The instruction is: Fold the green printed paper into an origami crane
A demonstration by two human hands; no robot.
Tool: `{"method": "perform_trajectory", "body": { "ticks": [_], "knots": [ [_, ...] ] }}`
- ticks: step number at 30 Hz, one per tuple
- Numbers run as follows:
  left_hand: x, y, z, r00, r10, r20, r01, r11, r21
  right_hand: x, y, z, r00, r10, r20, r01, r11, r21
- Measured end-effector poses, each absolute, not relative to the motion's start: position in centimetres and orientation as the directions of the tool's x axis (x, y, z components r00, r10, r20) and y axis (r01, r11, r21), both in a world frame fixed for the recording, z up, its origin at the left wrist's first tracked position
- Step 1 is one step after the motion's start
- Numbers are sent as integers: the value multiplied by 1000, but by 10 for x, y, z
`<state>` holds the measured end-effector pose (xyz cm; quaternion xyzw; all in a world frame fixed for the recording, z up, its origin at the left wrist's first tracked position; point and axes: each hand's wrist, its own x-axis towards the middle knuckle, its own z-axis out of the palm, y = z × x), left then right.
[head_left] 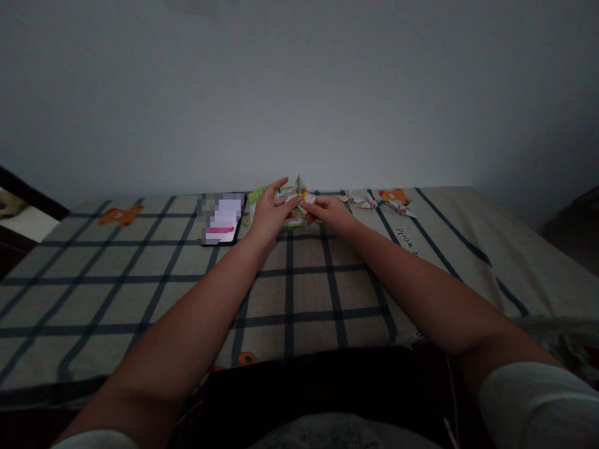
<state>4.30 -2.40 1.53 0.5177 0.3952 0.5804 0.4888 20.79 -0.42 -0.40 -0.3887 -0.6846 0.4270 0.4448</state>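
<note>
My left hand and my right hand meet over the far middle of the cloth. Between their thumbs and fingers they pinch a small twist-wrapped candy, white, yellow and orange, one pointed wrapper end sticking up. The left index finger stretches away from the grip. Beneath and behind the left hand lies a green and white plastic packet, partly hidden by the fingers. To the right of my right hand, several similar twist-wrapped pieces lie in a loose row; whether each is full cannot be made out.
A phone with a lit, partly blurred screen lies left of the packet. The checked tablecloth with bear prints covers the table, which meets a plain wall at the back. Dark wooden furniture stands at the left edge.
</note>
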Motion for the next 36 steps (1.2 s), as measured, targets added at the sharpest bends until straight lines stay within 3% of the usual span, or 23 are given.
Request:
{"method": "perform_trajectory", "body": {
  "ticks": [4, 8, 16, 23, 32, 36],
  "knots": [
    [43, -22, 14, 105, 989, 102, -291, -68, 954, 209, -6, -1, -238, 913, 333, 142, 371, -918],
    [41, -21, 10, 204, 976, 73, -320, -4, 948, 211, -5, 0, -219, 911, 349, 141, 384, -912],
    [41, -14, 3, 109, 988, 109, -206, -85, 975, 210, -3, -3, -230, 920, 318, 136, 354, -925],
    [44, -18, 6, 12, 978, 209, 5, -209, 978, 207, -2, -5, -206, 912, 354, 152, 388, -909],
    [44, -19, 5, 144, 981, 133, -233, -97, 968, 203, -3, -6, -158, 942, 295, 9, 300, -954],
    [43, -18, 6, 94, 989, 112, -266, -83, 961, 203, -2, -7, -208, 940, 269, -79, 258, -963]
  ]
}}
